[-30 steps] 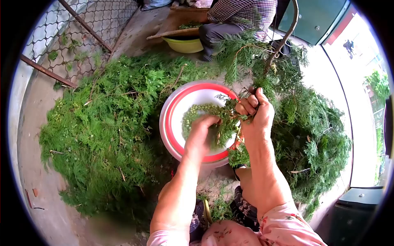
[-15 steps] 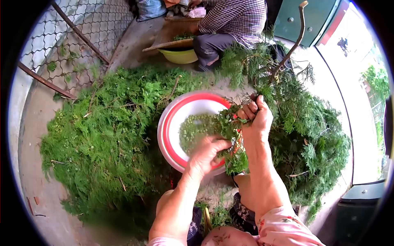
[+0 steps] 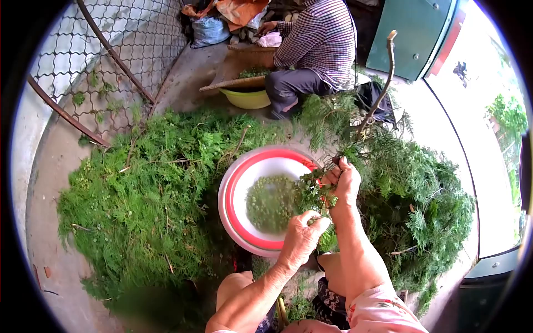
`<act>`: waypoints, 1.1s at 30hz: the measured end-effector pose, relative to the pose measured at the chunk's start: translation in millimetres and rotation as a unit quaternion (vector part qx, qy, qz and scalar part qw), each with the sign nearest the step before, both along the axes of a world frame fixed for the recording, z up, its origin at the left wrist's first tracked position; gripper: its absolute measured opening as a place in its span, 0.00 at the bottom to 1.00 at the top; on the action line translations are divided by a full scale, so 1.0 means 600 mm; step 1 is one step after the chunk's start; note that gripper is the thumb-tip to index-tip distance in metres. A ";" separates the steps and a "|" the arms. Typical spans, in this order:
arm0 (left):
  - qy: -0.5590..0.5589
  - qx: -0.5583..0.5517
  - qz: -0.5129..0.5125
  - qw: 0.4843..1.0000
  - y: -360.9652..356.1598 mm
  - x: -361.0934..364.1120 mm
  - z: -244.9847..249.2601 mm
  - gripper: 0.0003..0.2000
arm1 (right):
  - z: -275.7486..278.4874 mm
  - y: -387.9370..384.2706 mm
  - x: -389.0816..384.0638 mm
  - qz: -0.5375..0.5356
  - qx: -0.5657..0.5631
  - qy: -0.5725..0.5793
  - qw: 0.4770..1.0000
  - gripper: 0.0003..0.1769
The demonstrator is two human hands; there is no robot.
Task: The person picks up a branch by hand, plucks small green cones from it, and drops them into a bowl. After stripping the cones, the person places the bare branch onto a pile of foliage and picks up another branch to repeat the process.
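2 curled hands (image 3: 301, 240) close together

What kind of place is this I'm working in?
Perhaps a semi-open porch or shed: bare floor heaped with leafy branches, wire mesh on the left, and on the right a bright opening with foliage beyond.

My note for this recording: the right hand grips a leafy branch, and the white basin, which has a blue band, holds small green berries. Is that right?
Not quite: the band is red, not blue, as the head view shows. The right hand does grip a leafy branch, and the white basin holds small green berries.
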State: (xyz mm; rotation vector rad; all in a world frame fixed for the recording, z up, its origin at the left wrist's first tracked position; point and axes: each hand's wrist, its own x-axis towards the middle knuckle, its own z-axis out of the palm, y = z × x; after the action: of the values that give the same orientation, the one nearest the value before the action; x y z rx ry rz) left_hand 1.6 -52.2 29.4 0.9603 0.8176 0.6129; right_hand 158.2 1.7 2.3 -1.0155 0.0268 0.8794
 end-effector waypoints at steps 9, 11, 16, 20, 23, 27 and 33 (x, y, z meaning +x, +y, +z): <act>0.134 0.039 -0.007 0.990 -0.041 -0.019 -0.022 0.09 | -0.010 0.002 0.063 -0.061 0.012 0.037 0.997 0.13; 0.026 -0.101 0.059 0.993 0.004 -0.025 -0.018 0.08 | -0.006 -0.009 0.055 -0.067 -0.012 -0.016 0.998 0.13; -0.049 -0.159 0.203 0.965 0.047 -0.041 -0.043 0.08 | 0.027 -0.020 0.020 -0.078 -0.001 0.007 0.997 0.14; -0.040 -0.161 0.262 0.951 0.073 -0.058 -0.076 0.12 | 0.021 -0.029 0.030 -0.043 0.025 0.006 0.999 0.13; -0.015 -0.182 0.264 0.947 0.094 -0.067 -0.089 0.18 | 0.028 -0.030 0.023 -0.028 0.034 0.030 0.999 0.11; 0.010 -0.188 0.243 0.952 0.116 -0.074 -0.148 0.25 | 0.020 -0.024 0.011 0.007 0.061 0.083 0.995 0.13; 0.045 -0.177 0.252 0.950 0.118 -0.066 -0.143 0.26 | -0.009 -0.006 -0.013 0.042 0.124 0.151 0.980 0.12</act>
State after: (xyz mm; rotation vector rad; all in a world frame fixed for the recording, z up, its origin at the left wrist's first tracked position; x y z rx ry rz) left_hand -37.9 18.3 -56.6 0.4481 1.2236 0.8280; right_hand 150.7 -1.9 -3.2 -0.6483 0.1290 1.0798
